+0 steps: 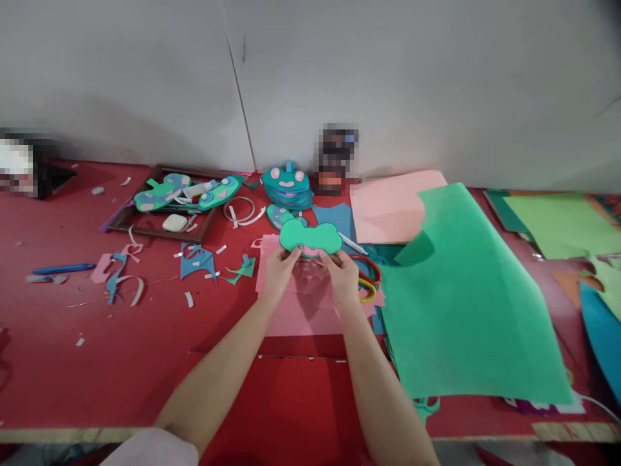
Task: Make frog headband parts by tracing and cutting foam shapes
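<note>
Between my two hands is a green paper cutout (310, 237) with a wavy, rounded outline and a bit of pink along its lower edge. My left hand (282, 266) pinches its lower left part, and my right hand (342, 270) pinches the lower right. Under them lies pink paper (291, 317) on the red table. Close to my right hand are scissors (369, 290) with red and yellow handles, partly covered. A white pen (353, 244) lies just beyond that hand. Finished-looking frog-face cutouts (287, 188) in green and teal sit behind the held piece.
A large green sheet (475, 310) and a peach sheet (388, 206) spread to the right. At the back left, a brown frame (194, 233) holds more cutouts. Paper scraps (198, 262) and a blue pen (64, 268) are scattered left. A grey wall (310, 77) bounds the table.
</note>
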